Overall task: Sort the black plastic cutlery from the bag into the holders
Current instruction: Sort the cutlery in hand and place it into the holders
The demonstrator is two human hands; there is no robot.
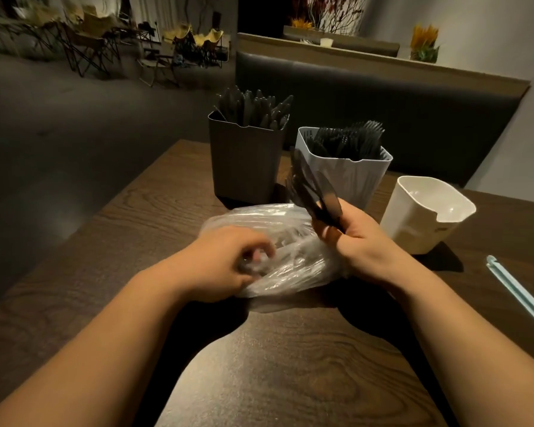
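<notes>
Three holders on wooden bench (290,365): dark grey square holder (244,161), knives; pale ribbed holder (355,177), forks; white holder (420,217), empty. Clear plastic bag (290,272) in front, left hand (228,260) gripping it. Right hand (358,238) clamps bundle of black plastic knives (315,189). Step: gathering. Next, likely: lift to dark holder

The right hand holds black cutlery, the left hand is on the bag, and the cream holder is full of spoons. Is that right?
Not quite. The head view shows the cream holder is empty. The rest is right: the right hand holds black cutlery, and the left hand is on the bag.
</notes>
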